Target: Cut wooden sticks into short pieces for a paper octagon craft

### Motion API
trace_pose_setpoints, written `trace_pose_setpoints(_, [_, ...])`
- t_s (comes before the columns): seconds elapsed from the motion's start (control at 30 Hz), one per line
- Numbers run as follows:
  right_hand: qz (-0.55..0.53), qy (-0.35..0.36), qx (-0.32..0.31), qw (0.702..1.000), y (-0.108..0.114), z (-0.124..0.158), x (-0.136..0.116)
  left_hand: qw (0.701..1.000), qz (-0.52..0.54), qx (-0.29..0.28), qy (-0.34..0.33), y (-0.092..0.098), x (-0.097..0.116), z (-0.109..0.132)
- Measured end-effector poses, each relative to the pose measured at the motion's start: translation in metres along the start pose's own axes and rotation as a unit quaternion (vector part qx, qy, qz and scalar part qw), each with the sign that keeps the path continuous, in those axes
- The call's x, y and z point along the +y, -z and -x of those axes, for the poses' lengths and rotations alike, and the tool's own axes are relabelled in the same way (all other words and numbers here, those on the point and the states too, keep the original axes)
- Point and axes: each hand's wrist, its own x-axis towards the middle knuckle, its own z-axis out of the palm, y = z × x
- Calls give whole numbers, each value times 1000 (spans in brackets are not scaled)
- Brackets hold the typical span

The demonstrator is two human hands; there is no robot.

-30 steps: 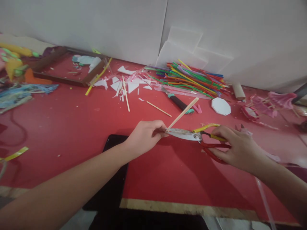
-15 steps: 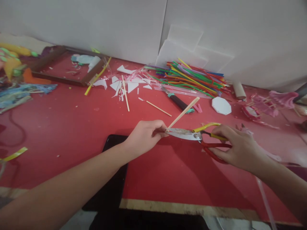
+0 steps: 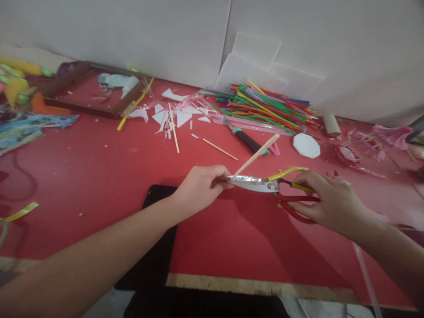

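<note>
The left hand (image 3: 205, 187) seems to pinch the low end of the stick (image 3: 254, 157), likely to hold it steady at the scissors (image 3: 265, 185). The right hand (image 3: 331, 198) curls round their handles (image 3: 298, 198), likely to work them. The stick slants up over the table (image 3: 212, 247).

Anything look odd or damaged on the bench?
Two things. The scissors in the right hand have mismatched handles: one red, the other yellow with a dark section exposed near the pivot, possibly a damaged grip. Farther back, white scraps lie scattered on the red table, like uncleared offcuts.
</note>
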Motion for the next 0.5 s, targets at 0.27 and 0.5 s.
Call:
trace_pose_setpoints(0.27, [99,56,-14,993,-2,-5,0,1000,1,2,0,1,1,0])
trace_pose_setpoints(0.5, [119,87,-86,985,1,-15,-16,999,32,4,0,-1,1,-3])
